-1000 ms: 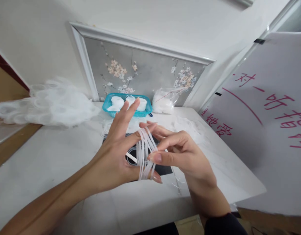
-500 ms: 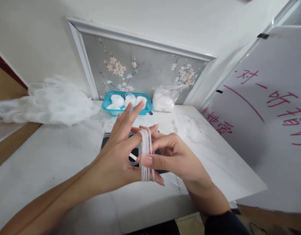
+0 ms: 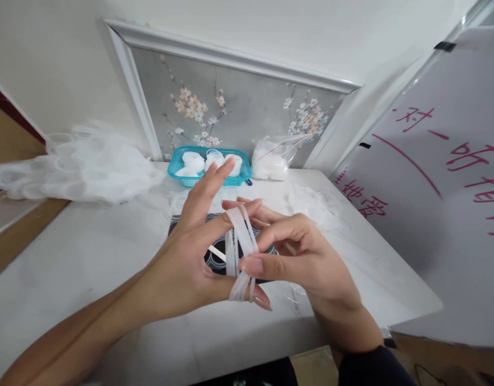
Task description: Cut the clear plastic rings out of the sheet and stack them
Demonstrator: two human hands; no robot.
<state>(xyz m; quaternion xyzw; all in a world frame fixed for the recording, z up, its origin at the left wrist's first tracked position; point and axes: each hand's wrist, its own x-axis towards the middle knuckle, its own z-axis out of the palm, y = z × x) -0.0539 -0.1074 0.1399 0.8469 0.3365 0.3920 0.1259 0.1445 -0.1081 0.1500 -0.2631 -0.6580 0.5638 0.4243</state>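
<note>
Looped around spread thumb and forefinger of left grip, seemingly for tension, above the desk: white bands; pinched in right grip, apparently for gathering strands; set well back, presumably for clearance: blue basket

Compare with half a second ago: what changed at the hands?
The right hand moved right, drawing the white bands into a bend; they ran nearly straight before. No release is visible. The left hand still stretches them around thumb and index finger; the blue basket and clear bag stayed put.
</note>
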